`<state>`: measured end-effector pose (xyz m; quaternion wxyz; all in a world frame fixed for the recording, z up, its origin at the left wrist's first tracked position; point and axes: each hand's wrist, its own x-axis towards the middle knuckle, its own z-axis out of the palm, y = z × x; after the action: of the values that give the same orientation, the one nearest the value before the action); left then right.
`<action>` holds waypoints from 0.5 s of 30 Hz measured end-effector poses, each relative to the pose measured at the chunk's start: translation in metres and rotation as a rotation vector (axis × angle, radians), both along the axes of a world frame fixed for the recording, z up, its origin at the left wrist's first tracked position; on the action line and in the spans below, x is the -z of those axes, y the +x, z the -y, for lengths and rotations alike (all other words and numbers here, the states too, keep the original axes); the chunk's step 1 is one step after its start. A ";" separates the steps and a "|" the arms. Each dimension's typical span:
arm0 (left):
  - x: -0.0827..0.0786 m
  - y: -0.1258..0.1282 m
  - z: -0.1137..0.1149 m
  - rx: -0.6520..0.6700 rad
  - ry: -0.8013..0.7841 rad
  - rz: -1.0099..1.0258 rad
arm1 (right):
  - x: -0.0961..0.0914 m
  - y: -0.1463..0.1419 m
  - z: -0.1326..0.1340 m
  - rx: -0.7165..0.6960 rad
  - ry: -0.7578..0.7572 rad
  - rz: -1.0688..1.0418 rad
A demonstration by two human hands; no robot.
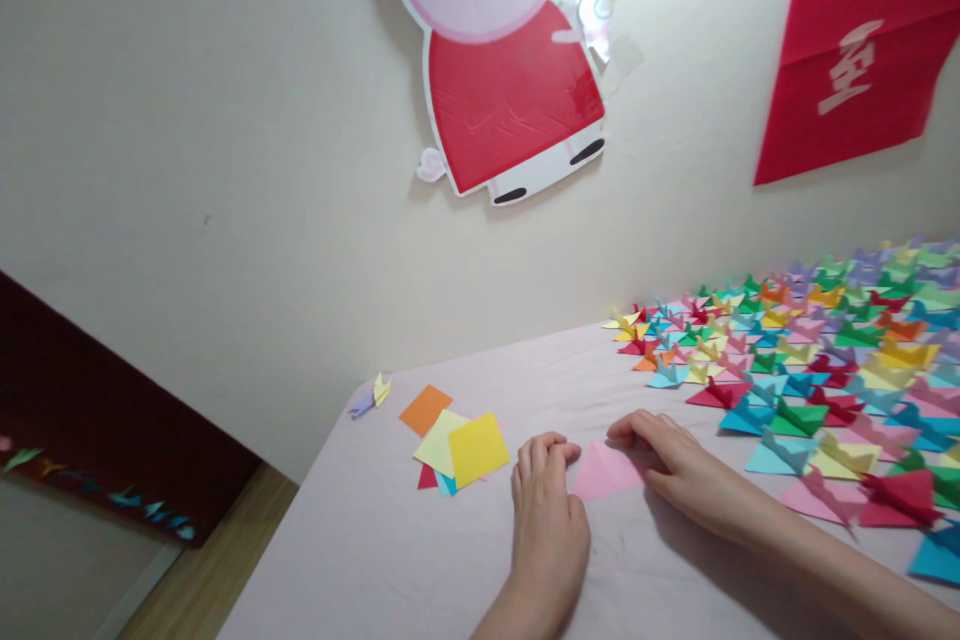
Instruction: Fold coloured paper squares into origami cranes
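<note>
Pink paper (606,473) lies on the broad pale cloth (420,560), with rows of folded paper figures (832,370) to its right. Beside the paper's left edge the left hand (547,510) is half-curled; over its right edge the right hand (671,450) bends its fingers, and I cannot tell whether either grips. Soft cloth probably gives, so steady one corner, align edges, then press evenly

Home room with cartoon cutout (514,100)

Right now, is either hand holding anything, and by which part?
The pink paper: the right hand is at its right edge, the left hand near its left; whether either grips it can't be told.
</note>
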<state>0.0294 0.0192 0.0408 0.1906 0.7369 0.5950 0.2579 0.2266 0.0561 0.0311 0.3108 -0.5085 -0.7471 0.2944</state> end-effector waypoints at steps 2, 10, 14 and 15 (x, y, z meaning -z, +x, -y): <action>0.000 -0.002 0.000 0.014 -0.002 0.020 | 0.000 0.004 -0.002 -0.032 -0.031 -0.070; -0.004 -0.001 0.003 0.042 0.022 0.053 | -0.011 -0.003 0.008 -0.034 0.007 0.033; -0.002 0.001 0.004 0.050 0.044 0.054 | -0.010 -0.004 0.012 -0.045 0.052 0.067; -0.002 0.001 0.003 0.051 0.047 0.062 | -0.010 -0.004 0.012 -0.056 0.057 0.055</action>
<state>0.0303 0.0159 0.0430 0.1980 0.7479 0.5634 0.2897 0.2227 0.0441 0.0410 0.2964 -0.4863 -0.7773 0.2673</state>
